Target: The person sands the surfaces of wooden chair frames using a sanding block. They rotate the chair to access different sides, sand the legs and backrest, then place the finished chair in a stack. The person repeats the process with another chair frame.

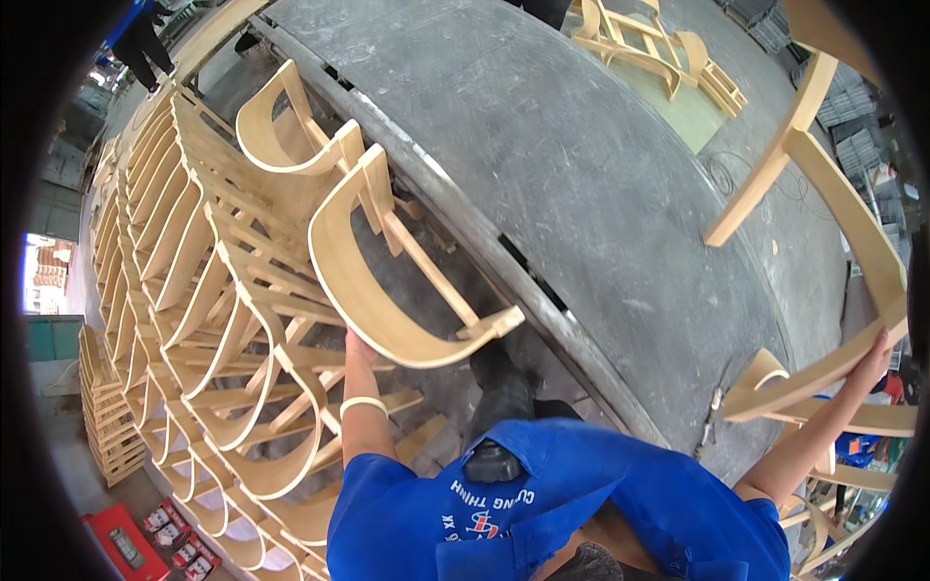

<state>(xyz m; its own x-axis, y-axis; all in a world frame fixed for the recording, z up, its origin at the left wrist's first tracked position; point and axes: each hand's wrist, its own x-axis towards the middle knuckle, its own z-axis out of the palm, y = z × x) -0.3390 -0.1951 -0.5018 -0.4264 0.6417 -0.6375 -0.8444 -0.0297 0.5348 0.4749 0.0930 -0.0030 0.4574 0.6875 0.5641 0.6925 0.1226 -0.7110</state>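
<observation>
"Pale wood fills the left side: a long row of nested, curved chair frames (pixel 208 290). What's beside it?"

"The left hand (pixel 358 349), partly hidden by a U-shaped, pale bentwood frame (pixel 334 257) just in front of that row. It meets the lower outside of the curve."

"Are its fingers clenched?"

"Can't tell; the wood covers them."

"How would that piece handle?"

"Fairly light and stiff, I'd judge, but lopsided, with smooth faces that could slide. I'd hold the middle of the curve and steady the straight crossbar, sparing the ends any knocks."

"Farther right?"

"A broad, smooth, grey counter (pixel 542 145), then the right hand (pixel 872 358), laid on the lower rail of an angular, pale wooden frame (pixel 857 218) at the far right."

"Grasping it?"

"Touching, certainly; whether the fingers close round behind, I can't tell."

"And its handling?"

"Thicker, so probably heavier, and rigid. I'd grip a rail close to the joint, since those long legs could swing and catch."
</observation>
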